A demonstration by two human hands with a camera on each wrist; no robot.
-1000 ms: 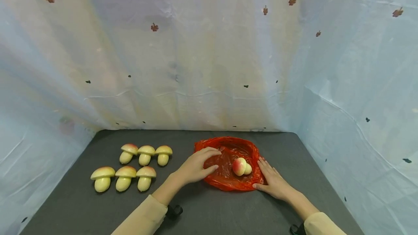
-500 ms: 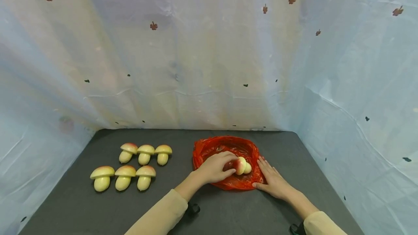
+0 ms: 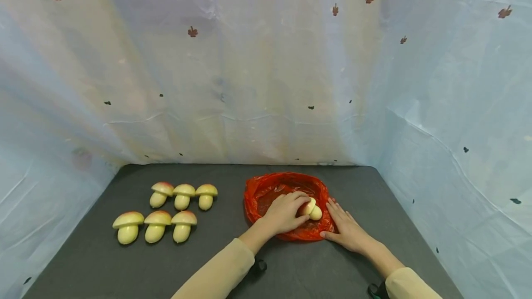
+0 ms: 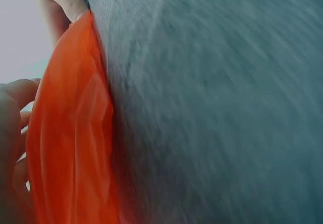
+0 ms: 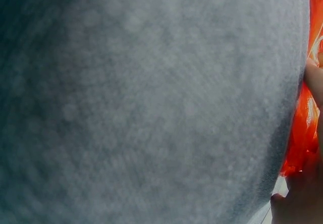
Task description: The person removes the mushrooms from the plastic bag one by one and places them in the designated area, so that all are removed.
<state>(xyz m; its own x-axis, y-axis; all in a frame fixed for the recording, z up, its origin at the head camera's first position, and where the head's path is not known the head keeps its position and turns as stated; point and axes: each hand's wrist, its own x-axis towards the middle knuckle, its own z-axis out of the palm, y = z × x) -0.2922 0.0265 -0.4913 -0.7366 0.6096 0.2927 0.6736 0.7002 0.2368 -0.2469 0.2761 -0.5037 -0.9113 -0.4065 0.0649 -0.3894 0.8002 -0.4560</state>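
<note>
My left hand (image 3: 284,213) reaches over the near rim of an open red plastic bag (image 3: 251,197) and grips the cap of a toy mushroom (image 3: 315,213) inside it. The mushroom's pale stem points right; most of its cap is hidden by the fingers. Along the bag's right side lies my right hand (image 3: 347,230), fingers stretched out and touching the rim. In the left wrist view, the bag's orange-red wall (image 4: 75,133) hides part of the left hand (image 4: 12,128). Only the edge of the right hand (image 5: 314,85) shows in the right wrist view, against the bag (image 5: 303,133).
Several yellow toy mushrooms with reddish caps stand at the left in two rows, a back row (image 3: 182,196) and a front row (image 3: 155,226). The dark grey table (image 3: 199,271) is enclosed by pale plastic curtains (image 3: 232,73).
From the bag's left rim, my left hand has moved right to the mushroom inside and closed its fingers on the cap. The mushroom has shifted slightly. My right hand stays in place.
</note>
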